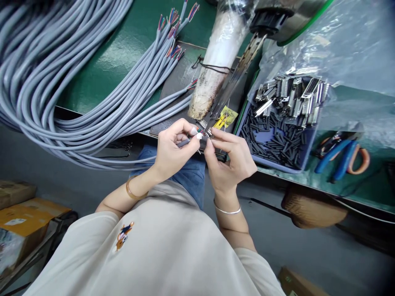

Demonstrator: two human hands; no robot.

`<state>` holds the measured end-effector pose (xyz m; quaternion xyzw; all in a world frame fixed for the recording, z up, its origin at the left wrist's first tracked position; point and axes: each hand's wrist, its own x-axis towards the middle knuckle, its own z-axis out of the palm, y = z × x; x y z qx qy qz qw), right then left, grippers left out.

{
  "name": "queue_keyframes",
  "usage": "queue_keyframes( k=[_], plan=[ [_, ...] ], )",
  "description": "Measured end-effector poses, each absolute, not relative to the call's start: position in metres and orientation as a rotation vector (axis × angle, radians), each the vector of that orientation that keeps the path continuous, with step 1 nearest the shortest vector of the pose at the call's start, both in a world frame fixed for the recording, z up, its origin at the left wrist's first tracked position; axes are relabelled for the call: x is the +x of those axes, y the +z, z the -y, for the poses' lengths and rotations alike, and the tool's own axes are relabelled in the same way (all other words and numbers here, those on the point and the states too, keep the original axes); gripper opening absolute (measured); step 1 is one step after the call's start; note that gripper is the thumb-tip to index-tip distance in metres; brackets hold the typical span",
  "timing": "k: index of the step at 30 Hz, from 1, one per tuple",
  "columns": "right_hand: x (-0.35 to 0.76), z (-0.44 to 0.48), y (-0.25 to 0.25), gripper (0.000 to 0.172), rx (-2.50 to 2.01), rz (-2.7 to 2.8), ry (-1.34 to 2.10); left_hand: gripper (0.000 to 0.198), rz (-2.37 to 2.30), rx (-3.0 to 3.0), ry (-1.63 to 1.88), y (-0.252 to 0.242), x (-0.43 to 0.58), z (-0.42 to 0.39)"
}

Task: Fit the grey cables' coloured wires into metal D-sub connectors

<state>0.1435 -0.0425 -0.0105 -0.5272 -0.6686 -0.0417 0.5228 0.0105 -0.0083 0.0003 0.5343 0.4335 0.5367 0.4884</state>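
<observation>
My left hand is closed in a pinch on a grey cable, close to its stripped end with thin coloured wires. White coverings show on its fingertips. Facing it, my right hand has thumb and forefinger pressed together at the same wires; what lies between them is too small to make out. Just beyond the fingertips sits a metal connector, partly hidden by the hands. Dark, narrow metal bars reach down to that spot, beside a white, scorched tube tied with black cord.
A bundle of grey cables with stripped ends covers the left. To the right, a blue bin holds short black sleeves and metal connectors. Blue- and orange-handled pliers lie near the green table's edge. A yellow tag lies behind my hands.
</observation>
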Motion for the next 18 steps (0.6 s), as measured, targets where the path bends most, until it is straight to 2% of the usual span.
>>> queue_keyframes(
  k=[8,11,18],
  plan=[
    [0.146,0.049,-0.014,0.021,-1.236,1.683,-0.096,0.011,-1.057,1.424,1.237,-0.007,0.003,0.015],
    [0.146,0.050,-0.013,0.018,-1.282,1.637,-0.025,0.008,-1.015,1.674,1.277,-0.006,-0.001,0.015],
    [0.145,0.049,-0.008,0.017,-1.288,1.638,0.004,0.016,-1.017,2.177,1.279,0.001,-0.007,0.013]
  ],
)
